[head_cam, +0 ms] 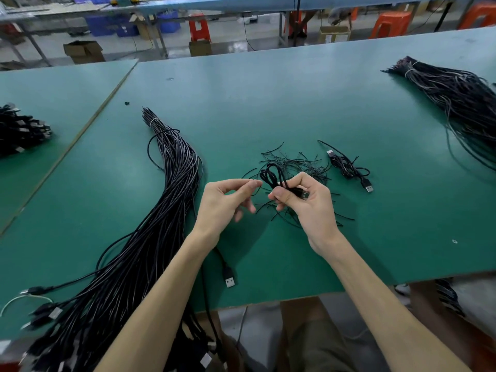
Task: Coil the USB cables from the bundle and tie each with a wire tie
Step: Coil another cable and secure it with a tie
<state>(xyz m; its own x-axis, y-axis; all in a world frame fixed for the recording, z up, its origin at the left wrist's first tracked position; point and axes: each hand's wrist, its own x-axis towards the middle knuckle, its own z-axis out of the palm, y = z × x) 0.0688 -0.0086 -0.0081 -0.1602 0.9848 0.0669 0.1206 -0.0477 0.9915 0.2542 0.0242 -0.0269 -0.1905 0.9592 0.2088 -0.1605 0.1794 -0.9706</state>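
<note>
— Where is the cable?

— The coiled cable [272, 177] is in the right hand [308, 205], held above the table [268, 98]. The thumb and fingers curl round the coil's waist. Its loops stick up and to the left, and a USB plug [303, 195] pokes out between the fingers.

— And the other hand?

— The left hand [228, 202] hovers just beside the coil without touching it. Its thumb and forefinger tips are pressed together and the other fingers are loosely curled. I cannot tell whether a tie lies in that pinch.

— What lies underneath?

— A scatter of wire ties [303, 162], thin black strands, is spread on the table below and beyond both hands. Just to their right lies a second coil [349, 167], cinched at its middle, with a plug showing at each end.

— And the supply?

— The bundle [166, 197] of long black cables lies left of the hands, with a pale band round it near its far end. It runs to the near table edge, where its plugs fan out. One loose plug [229, 277] lies by the left forearm.

— Further out?

— Another bundle [456, 98] lies at the far right of the table, and a dark heap of cables [18, 130] sits at the left. Behind the table are orange stools [389, 22] and cardboard boxes [83, 51].
</note>
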